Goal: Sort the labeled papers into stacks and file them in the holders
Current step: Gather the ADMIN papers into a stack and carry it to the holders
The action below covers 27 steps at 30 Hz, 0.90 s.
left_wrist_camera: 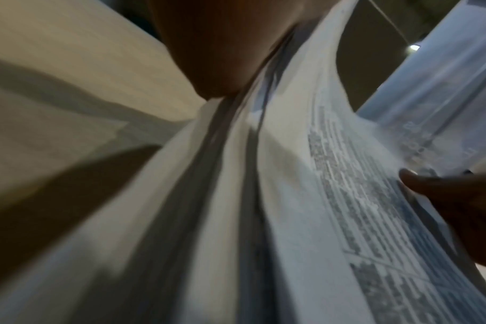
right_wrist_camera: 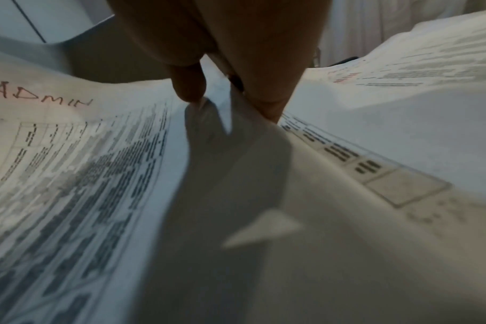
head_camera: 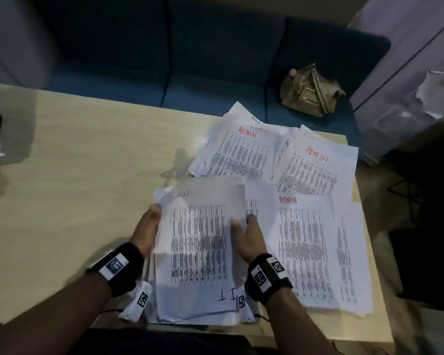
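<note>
Right-hand fingers (right_wrist_camera: 189, 87) pinching one lifted sheet (head_camera: 203, 216), left-hand fingers (head_camera: 155, 210) gripping stack (head_camera: 190, 298), four ADMIN sheets (head_camera: 241, 155)

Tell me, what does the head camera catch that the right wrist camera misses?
Only the head view shows the wooden table, the tan bag on the blue sofa, the left hand and an upside-down "I.T" label. Only the right wrist view shows the right hand's fingertips pinching a sheet's edge. Both show the right hand and ADMIN papers.
</note>
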{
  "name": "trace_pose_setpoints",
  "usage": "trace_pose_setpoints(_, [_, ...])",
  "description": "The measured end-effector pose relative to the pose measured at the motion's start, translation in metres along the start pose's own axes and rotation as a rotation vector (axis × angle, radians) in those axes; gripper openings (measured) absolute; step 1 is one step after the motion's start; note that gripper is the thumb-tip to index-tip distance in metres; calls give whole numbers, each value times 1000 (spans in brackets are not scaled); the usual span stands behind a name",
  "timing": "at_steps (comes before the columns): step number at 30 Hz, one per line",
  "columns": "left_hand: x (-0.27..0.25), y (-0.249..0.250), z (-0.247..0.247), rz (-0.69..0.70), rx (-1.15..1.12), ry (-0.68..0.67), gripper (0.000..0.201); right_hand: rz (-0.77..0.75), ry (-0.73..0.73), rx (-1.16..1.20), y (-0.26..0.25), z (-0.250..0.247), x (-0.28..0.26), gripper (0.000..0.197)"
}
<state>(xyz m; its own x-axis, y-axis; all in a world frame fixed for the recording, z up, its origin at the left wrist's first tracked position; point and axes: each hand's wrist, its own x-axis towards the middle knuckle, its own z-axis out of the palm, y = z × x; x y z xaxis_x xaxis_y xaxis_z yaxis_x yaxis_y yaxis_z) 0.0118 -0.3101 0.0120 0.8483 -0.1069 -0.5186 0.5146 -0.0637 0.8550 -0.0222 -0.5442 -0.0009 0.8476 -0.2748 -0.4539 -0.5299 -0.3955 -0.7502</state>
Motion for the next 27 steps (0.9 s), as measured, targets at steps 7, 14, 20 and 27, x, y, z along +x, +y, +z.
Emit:
trace_pose_setpoints(7, [-1, -7, -5, 179, 238, -27, 51, -278, 93, 181, -34, -11, 19, 76])
trace_pose_setpoints(14, [0, 11, -8, 240, 312, -136, 87, -394, 6, -238, -57, -6, 29, 43])
trace_pose_setpoints(20, [13, 31, -13, 273, 383, -194, 70, -285, -71, -276, -60, -4, 33, 54])
trace_pose_setpoints(27, [23, 19, -16, 245, 308, -121, 34, -303, 17, -218, -39, 3, 41, 28])
